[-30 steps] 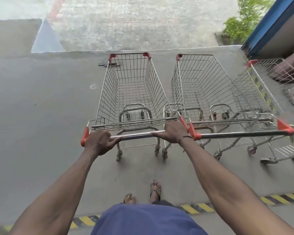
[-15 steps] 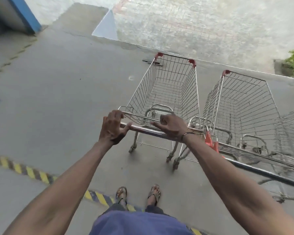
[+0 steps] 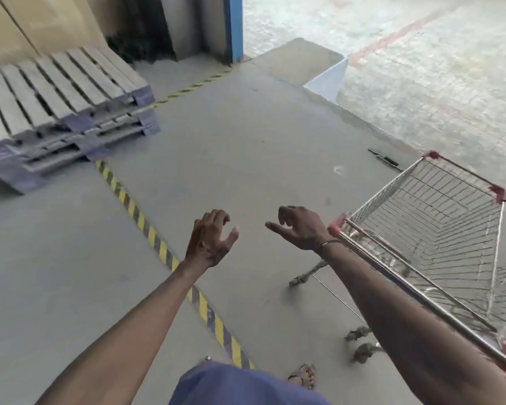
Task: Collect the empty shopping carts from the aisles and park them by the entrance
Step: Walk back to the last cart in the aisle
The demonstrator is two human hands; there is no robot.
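An empty wire shopping cart point(image 3: 438, 226) with red corner caps and a red-ended handle bar stands on the grey concrete at the right, its basket pointing away toward the platform edge. My left hand point(image 3: 209, 239) hovers in the air over the floor, fingers loosely curled, holding nothing. My right hand point(image 3: 300, 229) is also free, fingers relaxed, just left of the cart handle's red end and apart from it. My right forearm crosses in front of the handle bar. A second cart shows only as a sliver of wire at the far right edge.
A stack of grey and blue pallets point(image 3: 62, 118) lies at the left. A yellow-black striped line point(image 3: 158, 247) runs across the floor. The concrete platform ends at a drop point(image 3: 392, 133) to paved ground beyond. A blue post point(image 3: 234, 27) stands at the back.
Both hands have let go of the cart handle and lifted off it. The view has swung left, so the parked carts now sit at the right edge.
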